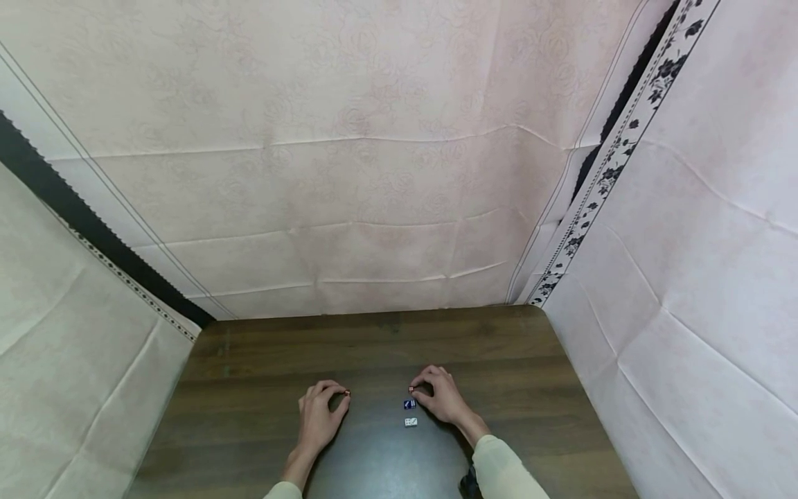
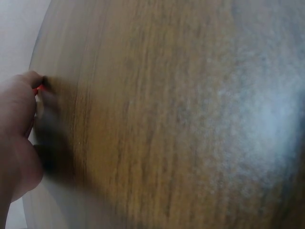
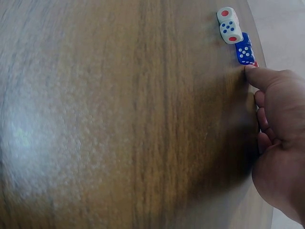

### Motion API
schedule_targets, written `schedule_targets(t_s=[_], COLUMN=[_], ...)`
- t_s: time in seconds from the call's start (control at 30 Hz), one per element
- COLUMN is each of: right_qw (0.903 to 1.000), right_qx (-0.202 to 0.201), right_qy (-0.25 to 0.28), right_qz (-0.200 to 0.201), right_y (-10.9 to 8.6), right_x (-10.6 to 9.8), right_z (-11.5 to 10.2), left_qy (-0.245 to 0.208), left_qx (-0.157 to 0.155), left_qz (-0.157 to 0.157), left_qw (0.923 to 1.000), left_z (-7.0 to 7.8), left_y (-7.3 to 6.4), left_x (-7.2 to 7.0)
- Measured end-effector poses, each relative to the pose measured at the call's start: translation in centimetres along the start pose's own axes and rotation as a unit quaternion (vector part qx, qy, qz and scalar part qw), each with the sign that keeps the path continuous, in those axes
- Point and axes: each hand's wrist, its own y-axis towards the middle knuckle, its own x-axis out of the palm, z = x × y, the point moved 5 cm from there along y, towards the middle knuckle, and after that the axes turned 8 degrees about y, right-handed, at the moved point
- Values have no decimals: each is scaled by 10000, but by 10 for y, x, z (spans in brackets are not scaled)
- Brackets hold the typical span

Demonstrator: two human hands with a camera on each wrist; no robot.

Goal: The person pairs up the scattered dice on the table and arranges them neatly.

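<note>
At the centre of the table, my left hand pinches a small red die between thumb and forefinger. Only a red sliver of that die shows past the fingers in the left wrist view. Across from it, my right hand has thumb and forefinger on another red die, mostly covered by the thumb in the right wrist view. Right beside this one, on the near side, lie blue dice with white pips. Nearer still is a pair of white dice, side by side, with red and blue pips.
The brown wood-grain table has a glossy glare patch near its front. Pale patterned cloth hangs behind it, with more cloth on both sides. A small black object shows by the right sleeve.
</note>
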Motion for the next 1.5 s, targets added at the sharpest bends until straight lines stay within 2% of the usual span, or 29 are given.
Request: schedule_targets(t_s=[0.3, 0.7, 0.87, 1.0, 1.23, 1.5], right_qw=[9998, 10000, 9999, 9999, 9999, 9999], right_qx=[108, -49, 46, 104, 102, 89], right_qy=[144, 44, 114, 123, 122, 43], right_qz=[-38, 63, 18, -7, 28, 45], right_y=[0, -1, -1, 0, 0, 1], right_x=[0, -1, -1, -1, -2, -2], right_z=[-1, -2, -2, -2, -2, -2], left_qy=[-65, 11, 15, -34, -122, -131], left_qx=[-280, -351, -271, -100, 348, 539], left_qz=[-296, -330, -334, -253, -55, -448], left_qw=[9991, 9988, 9991, 9996, 9993, 9975], left_z=[-4, 0, 5, 12, 34, 59], left_y=[1, 2, 2, 3, 6, 11], left_x=[3, 6, 11, 14, 17, 30])
